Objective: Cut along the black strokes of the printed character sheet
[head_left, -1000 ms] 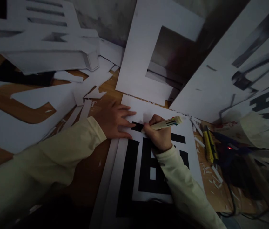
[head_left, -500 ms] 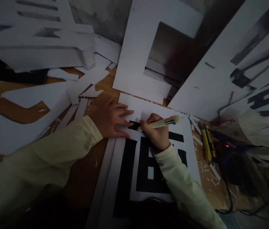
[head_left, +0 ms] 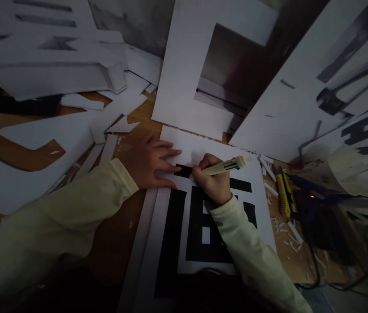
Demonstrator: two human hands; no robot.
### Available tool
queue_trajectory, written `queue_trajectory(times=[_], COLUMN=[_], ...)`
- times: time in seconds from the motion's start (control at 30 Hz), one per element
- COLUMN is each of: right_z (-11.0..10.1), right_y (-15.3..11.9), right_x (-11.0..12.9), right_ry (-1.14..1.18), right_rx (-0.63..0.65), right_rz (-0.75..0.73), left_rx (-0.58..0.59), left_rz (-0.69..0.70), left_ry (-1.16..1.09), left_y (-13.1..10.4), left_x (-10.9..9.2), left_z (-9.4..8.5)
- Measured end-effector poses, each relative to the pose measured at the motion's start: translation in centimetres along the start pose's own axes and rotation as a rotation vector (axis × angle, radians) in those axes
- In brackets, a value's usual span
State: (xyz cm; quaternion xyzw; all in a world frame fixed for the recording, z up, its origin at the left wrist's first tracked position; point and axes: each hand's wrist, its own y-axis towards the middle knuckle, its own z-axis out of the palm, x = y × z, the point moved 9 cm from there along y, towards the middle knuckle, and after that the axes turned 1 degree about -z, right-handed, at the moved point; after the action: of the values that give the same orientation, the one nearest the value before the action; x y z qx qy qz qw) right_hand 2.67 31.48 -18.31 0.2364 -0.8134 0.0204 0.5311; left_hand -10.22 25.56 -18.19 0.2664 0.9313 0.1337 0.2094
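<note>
My right hand (head_left: 214, 180) is closed around a thick cream multi-colour pen (head_left: 227, 166), its coloured sliders toward the upper right. The pen's tip is at a black strip (head_left: 183, 171), partly behind my fingers. Beneath lies a white board (head_left: 262, 191) carrying black cut-out shapes, among them a large black character piece (head_left: 197, 248) with small windows and a long black strip (head_left: 170, 243) to its left. My left hand (head_left: 153, 163) lies flat with fingers spread, pressing the board's left edge, fingertips near the black strip.
A yellow utility knife (head_left: 284, 193) and a dark tool with a red light (head_left: 312, 196) lie at the right among white scraps. White foam panels (head_left: 177, 74) lean at the back. Cut white pieces (head_left: 40, 134) and a raised white letter form (head_left: 60, 78) occupy the left.
The pen hand has shifted very slightly along the black strip. My left hand stays pressed in place; the whole view has moved a little.
</note>
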Motion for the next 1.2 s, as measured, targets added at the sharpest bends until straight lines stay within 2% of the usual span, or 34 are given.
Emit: queue_trajectory(times=[0.33, 0.57, 1.2], right_z=[-0.1, -1.0, -1.2], right_y=[0.0, -0.4, -0.5], right_x=[0.2, 0.0, 0.0], right_ry=[0.0, -0.11, -0.014], right_rx=[-0.003, -0.013, -0.038], right_rz=[-0.033, 0.009, -0.001], left_rx=[0.018, -0.003, -0.006], left_rz=[0.003, -0.006, 0.014], left_ry=[0.002, 0.003, -0.007], left_y=[0.1, 0.1, 0.0], left_x=[-0.1, -0.2, -0.1], left_z=[0.0, 0.0, -0.1])
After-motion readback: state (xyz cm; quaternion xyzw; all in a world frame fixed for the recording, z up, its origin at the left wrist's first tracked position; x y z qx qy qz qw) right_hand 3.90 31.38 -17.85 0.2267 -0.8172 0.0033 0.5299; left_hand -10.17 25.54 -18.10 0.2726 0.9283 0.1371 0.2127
